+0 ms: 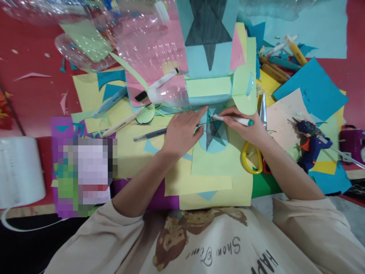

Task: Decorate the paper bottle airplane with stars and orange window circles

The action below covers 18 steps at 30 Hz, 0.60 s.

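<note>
My right hand [242, 123] is closed around a white marker with a green end [234, 119], its tip on a small light-blue paper piece [224, 135]. A dark grey star [213, 134] is drawn there, with a green patch near its top. My left hand [184, 131] lies over the papers, fingers stretched out and index fingertip at the piece's edge. A dark pen [149, 134] runs partly under this hand; whether it touches the palm is hidden. Just beyond both hands lies a plastic bottle [172, 93] wrapped in blue and green paper.
Scissors with a yellow handle [252, 161] lie beside my right forearm. A blue glue gun [312, 152] is further right. Several markers [275, 72] and paper scraps lie at the back right. A larger dark star [209, 28] and clear plastic bottles [142, 26] are at the back.
</note>
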Motion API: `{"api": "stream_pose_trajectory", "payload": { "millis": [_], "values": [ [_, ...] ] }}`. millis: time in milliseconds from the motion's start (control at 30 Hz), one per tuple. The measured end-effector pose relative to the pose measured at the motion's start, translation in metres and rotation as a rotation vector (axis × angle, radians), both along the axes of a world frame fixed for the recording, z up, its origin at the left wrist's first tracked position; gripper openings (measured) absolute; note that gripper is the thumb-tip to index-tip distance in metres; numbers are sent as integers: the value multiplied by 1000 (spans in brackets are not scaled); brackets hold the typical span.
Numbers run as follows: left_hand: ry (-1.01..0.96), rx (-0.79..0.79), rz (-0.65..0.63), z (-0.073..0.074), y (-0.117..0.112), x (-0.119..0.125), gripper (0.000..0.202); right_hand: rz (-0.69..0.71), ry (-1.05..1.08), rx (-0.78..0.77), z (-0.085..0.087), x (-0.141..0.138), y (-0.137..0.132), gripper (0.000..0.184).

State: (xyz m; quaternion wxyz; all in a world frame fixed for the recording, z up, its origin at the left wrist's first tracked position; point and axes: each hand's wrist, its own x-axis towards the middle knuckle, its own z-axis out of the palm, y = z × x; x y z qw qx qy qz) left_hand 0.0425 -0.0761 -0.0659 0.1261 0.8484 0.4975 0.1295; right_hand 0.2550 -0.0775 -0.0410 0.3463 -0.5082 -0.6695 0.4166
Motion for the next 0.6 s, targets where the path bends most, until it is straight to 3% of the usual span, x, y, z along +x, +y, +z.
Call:
{"api": "stream_pose_trajectory", "payload": {
  "millis": [600],
  "values": [
    [9,-3,-6,0,0,0,50,18,-13,-36,2,0,0,14]
  ]
}}
